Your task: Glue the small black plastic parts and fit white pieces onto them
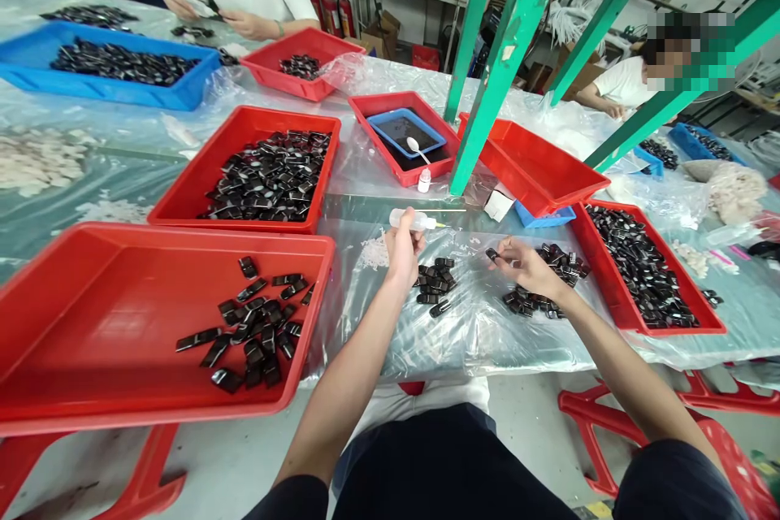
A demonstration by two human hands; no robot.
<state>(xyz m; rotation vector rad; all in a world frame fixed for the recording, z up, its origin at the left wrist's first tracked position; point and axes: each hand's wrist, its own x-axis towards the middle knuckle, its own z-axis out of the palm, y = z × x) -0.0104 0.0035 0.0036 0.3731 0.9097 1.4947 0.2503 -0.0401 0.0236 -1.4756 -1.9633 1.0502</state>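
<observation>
My left hand is closed around a clear squeeze bottle, whose thin nozzle points to the right. Between the fingertips of my right hand is a small glossy black plastic piece. One loose pile of black pieces lies on the plastic sheet just right of my left hand. Another pile spreads under and behind my right hand, partly hidden by it. Tiny white bits are heaped to the left of my left hand.
A large red tray with some black pieces is at the left, and a fuller red tray sits behind it. Another full red tray stands at right. A green post rises from the table. Across it, a co-worker handles something white.
</observation>
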